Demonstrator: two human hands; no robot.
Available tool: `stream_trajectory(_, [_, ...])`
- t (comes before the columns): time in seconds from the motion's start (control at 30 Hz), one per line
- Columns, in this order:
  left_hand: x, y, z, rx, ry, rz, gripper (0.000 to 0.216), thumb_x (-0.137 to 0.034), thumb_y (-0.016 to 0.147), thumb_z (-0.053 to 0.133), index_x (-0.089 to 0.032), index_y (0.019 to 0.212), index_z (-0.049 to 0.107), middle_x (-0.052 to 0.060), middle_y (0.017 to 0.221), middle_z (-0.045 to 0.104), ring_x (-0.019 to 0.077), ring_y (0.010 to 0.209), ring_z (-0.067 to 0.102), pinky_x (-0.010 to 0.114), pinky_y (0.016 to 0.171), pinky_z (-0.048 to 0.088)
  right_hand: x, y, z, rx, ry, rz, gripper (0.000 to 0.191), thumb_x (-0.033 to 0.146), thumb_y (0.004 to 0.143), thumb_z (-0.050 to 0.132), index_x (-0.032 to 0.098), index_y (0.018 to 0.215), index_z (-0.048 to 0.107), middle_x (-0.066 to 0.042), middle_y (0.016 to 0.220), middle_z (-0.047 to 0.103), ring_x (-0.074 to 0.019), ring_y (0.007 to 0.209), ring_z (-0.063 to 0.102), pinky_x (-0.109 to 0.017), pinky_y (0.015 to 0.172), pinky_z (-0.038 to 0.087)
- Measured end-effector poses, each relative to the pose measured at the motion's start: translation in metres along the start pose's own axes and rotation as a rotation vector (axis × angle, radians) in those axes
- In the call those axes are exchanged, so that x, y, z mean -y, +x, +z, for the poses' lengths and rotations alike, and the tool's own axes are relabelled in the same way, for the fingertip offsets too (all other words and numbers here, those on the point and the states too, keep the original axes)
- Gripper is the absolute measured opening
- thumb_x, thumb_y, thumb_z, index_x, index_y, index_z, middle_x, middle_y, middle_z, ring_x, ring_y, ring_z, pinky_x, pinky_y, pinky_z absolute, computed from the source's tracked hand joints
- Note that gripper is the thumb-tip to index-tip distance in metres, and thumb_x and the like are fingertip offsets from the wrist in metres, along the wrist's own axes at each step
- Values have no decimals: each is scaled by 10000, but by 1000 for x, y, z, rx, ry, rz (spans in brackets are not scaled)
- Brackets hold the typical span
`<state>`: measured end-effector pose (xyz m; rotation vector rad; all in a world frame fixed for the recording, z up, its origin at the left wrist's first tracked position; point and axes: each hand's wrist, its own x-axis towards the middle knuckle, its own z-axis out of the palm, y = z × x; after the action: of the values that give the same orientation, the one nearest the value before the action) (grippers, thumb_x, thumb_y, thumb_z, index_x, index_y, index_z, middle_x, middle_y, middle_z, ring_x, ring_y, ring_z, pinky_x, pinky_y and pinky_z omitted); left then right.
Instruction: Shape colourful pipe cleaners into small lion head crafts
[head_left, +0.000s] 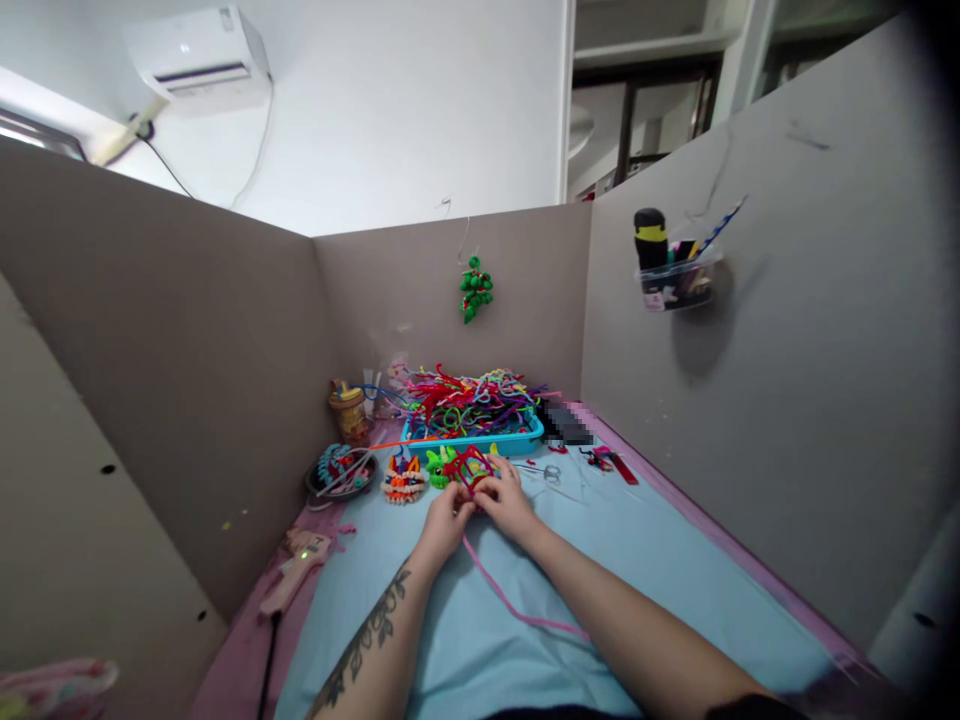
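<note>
Over the pale blue cloth, my left hand and my right hand are close together, fingers pinched on a red and pink shape of bent pipe cleaners. From beneath the fingers a long pink pipe cleaner trails down to the right, toward my right forearm. Just beyond the held shape sits a green pipe-cleaner figure, partly hidden behind it. To its left stands an orange and white pipe-cleaner figure. The fingertips partly cover the spot being gripped.
Behind the hands is a blue basket heaped with colourful pipe cleaners. A dark bowl and a pink glue gun lie left. Scissors and a red strip lie right. Grey partitions enclose the table.
</note>
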<state>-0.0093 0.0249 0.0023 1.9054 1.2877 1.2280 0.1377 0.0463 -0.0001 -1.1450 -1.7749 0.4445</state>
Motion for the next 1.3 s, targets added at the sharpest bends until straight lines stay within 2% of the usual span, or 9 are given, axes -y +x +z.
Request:
stream_trajectory(0.13, [0,1,2,23,-58,-40,62,-219,722,541,-180,766,522,-7,695,589,131,653,553,228,609,417,-5,3,2,-12,-11,2,111,164,702,547,185,646,640,-84,1309,412,-269,1258,294,-435,1037,236])
stream_trajectory(0.4, [-13,1,0,10,-369,-305,345,-474,741,538,-141,832,540,32,708,625,138,632,591,226,534,437,-1,3,-3,-153,42,30,126,194,742,512,188,653,601,-108,1124,461,-268,1112,408,-417,959,327])
stream_trajectory(0.57, [-21,-5,-2,178,-539,-367,510,-298,626,690,-160,1055,451,1,729,615,110,573,579,222,540,434,-1,3,-5,-241,142,50,123,226,760,503,196,681,592,-96,1096,447,-242,1047,463,-378,932,371])
stream_trajectory(0.63, [-19,-4,-5,107,-468,-317,462,-229,658,637,-157,1071,445,5,757,605,93,536,549,227,533,432,-3,5,-6,-259,181,78,128,242,763,505,193,680,588,-98,1084,446,-239,1049,472,-367,939,372])
stream_trajectory(0.7, [-14,-1,-10,-81,-273,-221,352,-176,699,556,-150,1040,473,30,812,602,105,581,552,252,575,451,-6,7,-7,-257,212,103,141,258,760,509,190,665,588,-100,1054,456,-243,1054,474,-362,950,364])
stream_trajectory(0.8, [-10,2,-18,-259,116,-12,270,-138,715,519,-165,982,544,71,930,603,184,841,578,331,757,455,-8,8,-7,-229,241,127,162,274,747,514,187,631,585,-99,1006,471,-247,1036,482,-357,951,361])
stream_trajectory(0.87, [-12,0,-20,-208,301,112,288,-170,711,565,-185,999,575,80,1011,599,227,979,542,378,849,421,-8,7,-5,-223,244,133,156,277,734,524,188,618,576,-93,987,476,-244,1009,495,-358,945,365])
stream_trajectory(0.97, [-18,-6,-16,-121,452,218,324,-252,719,615,-202,1038,600,80,1044,596,235,990,527,385,862,405,-6,5,-1,-225,240,122,141,271,725,533,188,616,565,-92,985,486,-241,993,504,-361,937,374])
stream_trajectory(1.3, [-25,-8,-10,-212,626,299,196,-291,835,522,-238,906,697,68,886,635,211,894,507,364,813,362,5,1,0,-73,331,62,133,276,732,549,193,630,571,-86,1019,493,-225,1024,505,-359,930,400])
